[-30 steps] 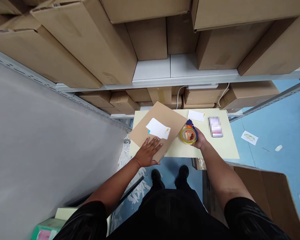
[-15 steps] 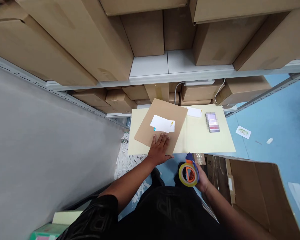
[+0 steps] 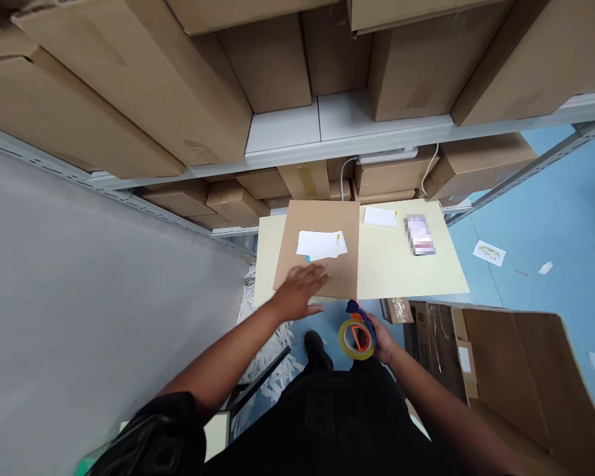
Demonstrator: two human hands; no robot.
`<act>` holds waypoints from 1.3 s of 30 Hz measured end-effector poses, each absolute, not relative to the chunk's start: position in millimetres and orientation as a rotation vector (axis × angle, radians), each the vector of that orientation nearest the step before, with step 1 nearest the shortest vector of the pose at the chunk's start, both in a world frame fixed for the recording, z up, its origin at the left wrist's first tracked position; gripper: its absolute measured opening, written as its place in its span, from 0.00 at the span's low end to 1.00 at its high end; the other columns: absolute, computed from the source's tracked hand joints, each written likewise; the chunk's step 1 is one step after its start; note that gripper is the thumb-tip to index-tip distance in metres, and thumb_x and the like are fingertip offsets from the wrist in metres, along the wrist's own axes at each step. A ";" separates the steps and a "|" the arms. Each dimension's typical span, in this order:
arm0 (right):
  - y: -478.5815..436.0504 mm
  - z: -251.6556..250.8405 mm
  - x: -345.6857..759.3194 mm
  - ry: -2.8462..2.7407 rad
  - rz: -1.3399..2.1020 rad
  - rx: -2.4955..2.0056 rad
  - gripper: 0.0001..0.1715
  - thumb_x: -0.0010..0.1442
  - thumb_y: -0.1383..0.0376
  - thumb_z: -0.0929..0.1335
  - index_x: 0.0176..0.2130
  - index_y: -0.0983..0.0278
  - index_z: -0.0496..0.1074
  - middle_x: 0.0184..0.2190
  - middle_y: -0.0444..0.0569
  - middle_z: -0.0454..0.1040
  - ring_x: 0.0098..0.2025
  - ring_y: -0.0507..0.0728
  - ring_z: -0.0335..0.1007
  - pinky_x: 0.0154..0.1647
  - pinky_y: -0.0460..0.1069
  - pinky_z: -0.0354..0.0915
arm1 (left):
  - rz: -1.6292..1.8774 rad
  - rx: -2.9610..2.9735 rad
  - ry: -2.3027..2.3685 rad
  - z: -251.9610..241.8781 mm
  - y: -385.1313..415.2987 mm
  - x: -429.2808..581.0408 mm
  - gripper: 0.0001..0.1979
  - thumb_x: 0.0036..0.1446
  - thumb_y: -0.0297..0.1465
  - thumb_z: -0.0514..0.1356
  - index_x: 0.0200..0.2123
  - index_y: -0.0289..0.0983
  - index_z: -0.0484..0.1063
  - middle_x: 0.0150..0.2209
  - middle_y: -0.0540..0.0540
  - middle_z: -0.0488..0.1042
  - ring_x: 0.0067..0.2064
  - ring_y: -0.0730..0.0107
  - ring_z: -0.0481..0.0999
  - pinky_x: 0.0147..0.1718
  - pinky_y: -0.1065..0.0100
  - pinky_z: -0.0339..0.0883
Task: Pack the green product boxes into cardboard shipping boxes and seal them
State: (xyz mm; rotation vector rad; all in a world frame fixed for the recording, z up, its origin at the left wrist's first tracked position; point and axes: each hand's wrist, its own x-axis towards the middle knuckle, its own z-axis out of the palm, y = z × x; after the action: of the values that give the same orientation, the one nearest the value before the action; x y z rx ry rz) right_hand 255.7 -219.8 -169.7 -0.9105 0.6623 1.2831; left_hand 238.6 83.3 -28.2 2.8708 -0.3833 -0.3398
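Tape dispenser [image 3: 357,336] now off table [image 3: 401,274], in right hand [image 3: 381,342].

Brown flat carton [image 3: 322,248], pale yellow table [image 3: 406,271], orange-and-blue tape dispenser [image 3: 357,334], white labels [image 3: 322,244].

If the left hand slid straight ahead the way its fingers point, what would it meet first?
Likely the white paper slips on the brown cardboard sheet; the left hand is over that sheet's near edge, height unclear.
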 end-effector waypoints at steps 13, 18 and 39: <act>-268.5 -147.2 300.5 0.703 1.183 -1.061 0.25 0.67 0.47 0.68 0.46 0.65 0.78 0.40 0.54 0.85 0.41 0.62 0.83 0.49 0.57 0.77 | -0.087 3.010 0.107 -60.2 70.7 235.6 0.34 0.71 0.48 0.51 0.75 0.44 0.49 0.75 0.42 0.48 0.77 0.48 0.40 0.70 0.33 0.25; -305.0 -138.4 294.9 0.635 1.353 -1.186 0.26 0.64 0.47 0.71 0.46 0.67 0.78 0.40 0.59 0.84 0.39 0.63 0.84 0.46 0.57 0.78 | -0.099 2.993 0.105 -58.9 72.1 234.8 0.34 0.71 0.47 0.51 0.75 0.45 0.49 0.75 0.42 0.49 0.77 0.47 0.40 0.70 0.32 0.24; -140.8 -114.5 304.6 -0.181 1.328 -1.770 0.25 0.52 0.48 0.78 0.18 0.61 0.73 0.12 0.46 0.70 0.30 0.60 0.76 0.32 0.49 0.64 | -0.027 2.992 0.139 -60.4 72.6 235.0 0.34 0.71 0.47 0.51 0.75 0.44 0.51 0.75 0.42 0.50 0.77 0.48 0.41 0.70 0.35 0.27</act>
State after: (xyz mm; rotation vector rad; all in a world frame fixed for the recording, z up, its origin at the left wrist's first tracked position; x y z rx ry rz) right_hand 304.6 -140.8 -114.5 -1.7696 -0.1814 1.3276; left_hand 235.0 72.6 -60.4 2.9921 0.1392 -0.0273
